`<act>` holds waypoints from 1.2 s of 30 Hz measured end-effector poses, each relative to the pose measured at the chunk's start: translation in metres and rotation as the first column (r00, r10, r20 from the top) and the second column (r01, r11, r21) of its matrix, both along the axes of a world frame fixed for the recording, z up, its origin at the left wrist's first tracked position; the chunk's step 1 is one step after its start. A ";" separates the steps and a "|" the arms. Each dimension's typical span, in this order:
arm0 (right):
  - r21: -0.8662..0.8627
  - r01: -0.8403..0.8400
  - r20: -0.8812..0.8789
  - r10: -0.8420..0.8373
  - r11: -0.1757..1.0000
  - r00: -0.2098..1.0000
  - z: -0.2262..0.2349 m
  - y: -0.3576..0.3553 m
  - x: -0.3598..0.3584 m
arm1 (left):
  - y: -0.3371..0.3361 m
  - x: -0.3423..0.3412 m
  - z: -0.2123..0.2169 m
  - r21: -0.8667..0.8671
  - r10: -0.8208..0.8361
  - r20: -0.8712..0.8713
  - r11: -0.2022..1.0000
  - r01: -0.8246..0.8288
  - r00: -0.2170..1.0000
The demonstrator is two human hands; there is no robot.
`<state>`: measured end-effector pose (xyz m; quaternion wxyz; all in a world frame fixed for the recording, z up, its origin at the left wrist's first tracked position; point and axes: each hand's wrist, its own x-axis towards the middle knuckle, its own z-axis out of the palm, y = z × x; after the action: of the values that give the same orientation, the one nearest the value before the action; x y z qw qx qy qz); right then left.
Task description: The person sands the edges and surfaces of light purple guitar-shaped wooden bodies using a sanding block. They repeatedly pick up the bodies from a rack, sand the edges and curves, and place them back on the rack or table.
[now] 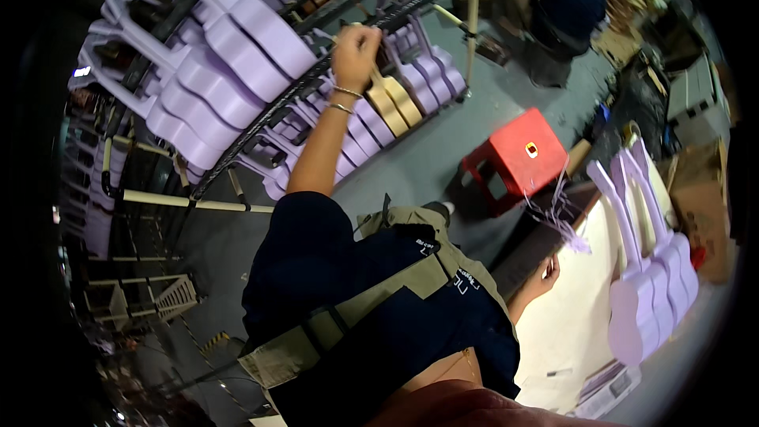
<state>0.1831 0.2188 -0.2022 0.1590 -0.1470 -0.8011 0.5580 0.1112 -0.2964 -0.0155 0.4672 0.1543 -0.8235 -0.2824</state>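
Left hand (pixel 357 51) raised, fist closed at rack rail (pixel 348 55), pinching thin cord among hanging lilac guitar bodies (pixel 237 39); right hand (pixel 547 271) low at workbench (pixel 569 324) edge, fingers curled on lilac strands (pixel 557 213); red stool (pixel 518 160) on floor between.

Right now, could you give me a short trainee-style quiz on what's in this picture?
1. True or false: the left hand is raised to the rack of lilac guitar bodies.
2. What colour is the plastic stool on the floor?
3. Where are the right hand and nearby lilac strings: A) over the pale workbench, B) on the stool?

Key: 1 true; 2 red; 3 A.
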 end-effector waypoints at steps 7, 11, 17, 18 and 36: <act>-0.079 -0.131 -0.014 0.131 0.988 0.991 -0.030 -0.058 -0.016 | -0.207 0.069 0.156 -0.626 0.696 -0.245 0.418 -0.658 0.675; -0.043 -0.095 0.022 0.096 0.995 0.995 -0.028 -0.095 -0.026 | -0.287 0.067 0.223 -0.697 0.775 -0.388 0.107 -0.709 0.498; -0.259 -0.119 0.063 0.140 0.958 0.988 -0.023 -0.149 -0.026 | -0.329 0.060 0.262 -0.741 0.924 -0.244 0.018 -0.671 0.294; -0.269 -0.115 0.065 0.137 0.956 0.988 -0.025 -0.150 -0.024 | -0.329 0.054 0.258 -0.725 0.826 -0.322 0.100 -0.682 0.463; -0.243 0.025 0.044 -0.015 0.970 0.999 -0.017 -0.134 0.022 | -0.131 0.019 0.226 0.461 -0.626 -0.567 0.298 0.836 0.536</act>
<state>0.2054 0.0852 -0.2195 0.1286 -0.1852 -0.7283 0.6471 0.1303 -0.4270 0.2109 0.2992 -0.1227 -0.5533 -0.7677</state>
